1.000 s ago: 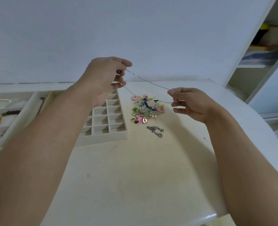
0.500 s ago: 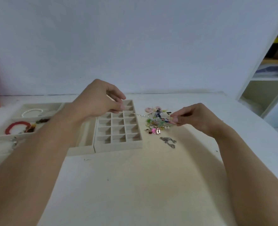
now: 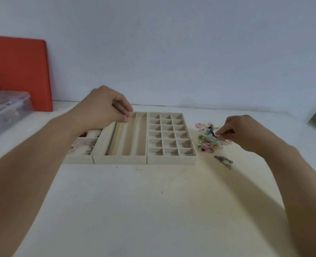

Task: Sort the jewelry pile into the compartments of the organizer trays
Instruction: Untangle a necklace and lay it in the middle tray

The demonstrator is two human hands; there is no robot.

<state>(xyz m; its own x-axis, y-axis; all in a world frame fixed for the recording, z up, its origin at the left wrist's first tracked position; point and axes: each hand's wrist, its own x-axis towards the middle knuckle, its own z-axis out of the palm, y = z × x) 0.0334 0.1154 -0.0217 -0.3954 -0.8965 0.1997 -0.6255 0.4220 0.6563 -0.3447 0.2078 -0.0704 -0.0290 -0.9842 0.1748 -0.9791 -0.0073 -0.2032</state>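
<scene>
Left hand (image 3: 105, 106): fingers curled down with the tips together over the far end of the long-slot tray; something small and glinting seems to sit at the fingertips (image 3: 126, 117), but I cannot tell whether it is pinched.
Right hand (image 3: 243, 131): fingers bunched, tips down in the jewelry pile, pinching at a small piece there; which piece cannot be made out.
Jewelry pile (image 3: 209, 140): under and just left of the right hand's fingertips, a loose heap of small coloured and gold bits on the table.
Silver piece (image 3: 224, 161): lies alone on the table, nearer the person than the pile, below the right wrist.
Grid tray (image 3: 172, 158): between the two hands, many small square cells; one near-right cell holds something pale.
Long-slot tray (image 3: 120, 157): beneath the left hand, touching the grid tray's left side; a dark chain lies along its leftmost slot.
Third tray (image 3: 79, 159): under the left forearm, with beaded pieces inside.
Table (image 3: 153, 210): pale, bearing everything.
Clear plastic box (image 3: 6, 108): far left of the left arm.
Orange board (image 3: 21, 71): leans on the wall behind that box.
</scene>
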